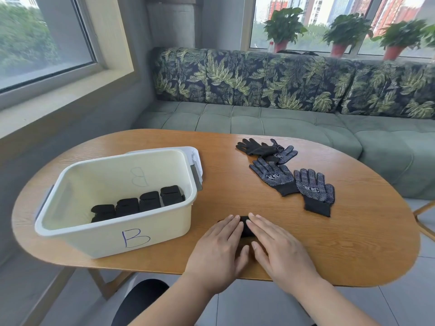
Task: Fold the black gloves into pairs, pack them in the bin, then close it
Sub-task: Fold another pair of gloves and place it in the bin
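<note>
My left hand [220, 249] and my right hand [279, 247] lie flat, side by side, pressing on a folded black glove bundle [246, 228] near the table's front edge; only a strip of it shows between them. The cream bin [164, 222] marked "B" stands open to the left, with several folded black pairs [138, 203] in a row inside. Loose black dotted gloves [274, 176] lie flat at the far right, another [315, 191] beside them, and a small heap [266, 150] sits behind.
The bin's white lid [196, 161] lies behind the bin, partly hidden. The oval wooden table [341, 250] has a rounded edge near me. A green sofa [282, 123] runs behind it, with potted plants [283, 29] on the sill.
</note>
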